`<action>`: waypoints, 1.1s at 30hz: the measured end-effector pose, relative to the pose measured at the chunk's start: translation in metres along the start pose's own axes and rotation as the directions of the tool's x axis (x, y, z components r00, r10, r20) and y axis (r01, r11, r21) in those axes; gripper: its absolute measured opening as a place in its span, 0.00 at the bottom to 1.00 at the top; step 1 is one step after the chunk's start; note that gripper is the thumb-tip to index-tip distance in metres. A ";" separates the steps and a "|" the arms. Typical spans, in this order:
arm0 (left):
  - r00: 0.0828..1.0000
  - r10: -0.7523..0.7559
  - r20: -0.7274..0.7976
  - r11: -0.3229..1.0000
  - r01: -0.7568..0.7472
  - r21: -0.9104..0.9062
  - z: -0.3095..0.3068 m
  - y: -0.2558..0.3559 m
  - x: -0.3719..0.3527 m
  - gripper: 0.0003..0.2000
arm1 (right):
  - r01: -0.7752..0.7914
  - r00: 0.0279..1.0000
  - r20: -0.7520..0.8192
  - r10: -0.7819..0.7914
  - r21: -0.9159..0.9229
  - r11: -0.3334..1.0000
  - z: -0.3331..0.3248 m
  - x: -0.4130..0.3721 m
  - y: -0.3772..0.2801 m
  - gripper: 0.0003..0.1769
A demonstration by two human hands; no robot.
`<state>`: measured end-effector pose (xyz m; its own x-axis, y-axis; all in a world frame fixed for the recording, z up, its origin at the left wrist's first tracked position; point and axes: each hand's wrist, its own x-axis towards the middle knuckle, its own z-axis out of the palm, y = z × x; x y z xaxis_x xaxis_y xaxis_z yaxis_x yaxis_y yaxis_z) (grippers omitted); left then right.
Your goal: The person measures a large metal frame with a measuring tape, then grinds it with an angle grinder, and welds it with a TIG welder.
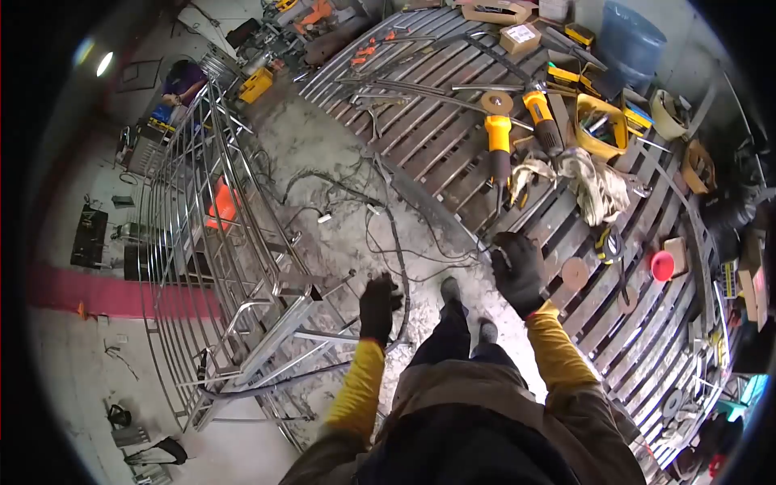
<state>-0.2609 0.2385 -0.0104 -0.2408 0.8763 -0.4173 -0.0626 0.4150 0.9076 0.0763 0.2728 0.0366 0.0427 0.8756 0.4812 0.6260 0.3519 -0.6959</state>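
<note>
My left hand (380, 309), in a dark glove, hangs over the floor just right of a welded metal-bar frame (267, 275). Its fingers are loosely bent and apart, with nothing seen in them. My right hand (518, 273), gloved too, is at the near edge of a slatted metal table (453, 214). Those fingers curl together; whatever they hold, if anything, is too small to make out. Close to it on the slats lie a brown disc (575, 274) and a tape measure (609, 245). Two yellow angle grinders (499, 145) (542, 121) rest farther up, beside a crumpled cloth (594, 186).
Black cables (394, 234) trail over the floor between frame and table. A yellow container (600, 127), a red cup (662, 265) and a blue bin (630, 40) are on the right. Another person (184, 83) is behind the frame, far left.
</note>
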 end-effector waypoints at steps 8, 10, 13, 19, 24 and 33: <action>0.584 0.667 0.463 0.025 -0.638 0.770 0.040 0.165 0.326 0.06 | 0.180 0.933 0.326 -0.150 -0.064 0.982 0.133 0.118 0.029 0.19; 0.486 0.696 0.529 -0.262 -0.514 0.817 0.047 0.191 0.412 0.05 | 0.209 0.928 0.335 -0.165 -0.098 0.973 0.167 0.147 0.049 0.21; 0.422 0.834 0.356 -0.236 -0.310 0.921 0.040 0.172 0.584 0.04 | 0.239 0.932 0.335 -0.139 -0.278 0.930 0.203 0.174 0.075 0.26; 0.792 0.606 0.072 0.379 -0.367 0.850 0.058 0.219 0.664 0.20 | 0.100 0.917 0.398 0.009 -0.251 0.963 0.205 0.184 0.075 0.29; 0.844 0.536 -0.016 0.289 -0.166 0.943 0.095 0.251 0.635 0.25 | 0.050 0.912 0.409 0.035 -0.195 0.979 0.205 0.185 0.078 0.30; 0.923 0.380 0.056 0.723 -0.335 0.604 0.073 0.270 0.701 0.25 | 0.067 0.906 0.419 0.063 -0.287 0.956 0.204 0.195 0.068 0.29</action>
<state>-0.3755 0.9822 -0.0614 -0.1914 0.9806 -0.0425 0.6204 0.1544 0.7690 -0.0313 0.5349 -0.0261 -0.2486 0.9538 0.1687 0.8247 0.2998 -0.4797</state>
